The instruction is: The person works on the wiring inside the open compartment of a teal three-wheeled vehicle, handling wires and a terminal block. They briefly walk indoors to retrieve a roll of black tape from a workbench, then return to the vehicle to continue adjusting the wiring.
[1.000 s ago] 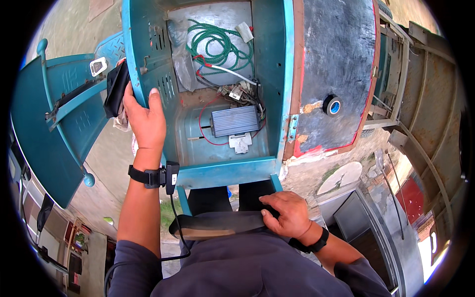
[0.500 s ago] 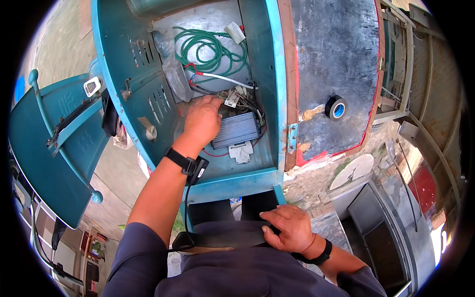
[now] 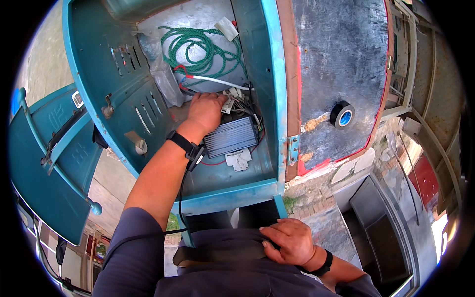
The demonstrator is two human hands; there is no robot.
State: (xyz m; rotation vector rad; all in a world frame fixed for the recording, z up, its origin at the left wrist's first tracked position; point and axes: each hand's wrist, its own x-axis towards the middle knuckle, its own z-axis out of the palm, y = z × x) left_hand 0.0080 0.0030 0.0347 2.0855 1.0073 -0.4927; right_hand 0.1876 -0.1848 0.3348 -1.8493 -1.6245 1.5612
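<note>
Your left hand [image 3: 204, 113] has moved from the rim of the teal metal bin [image 3: 232, 191] to beside the tangled wires [image 3: 240, 105] inside. I cannot tell whether its fingers [image 3: 210, 99] grip anything, nor your half-curled right hand [image 3: 292, 242]. Nearer you, the ridged, rectangular grey box [image 3: 231, 137] lies lengthwise left-to-right, right end angled away.

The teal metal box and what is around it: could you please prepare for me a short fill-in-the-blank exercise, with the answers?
1. The coiled rope inside the teal box is ____ in colour.
2. The person's ____ hand reaches into this box.
3. The roll of black tape lies on a dark panel to the ____ of the box.

Missing words: green; left; right
</note>
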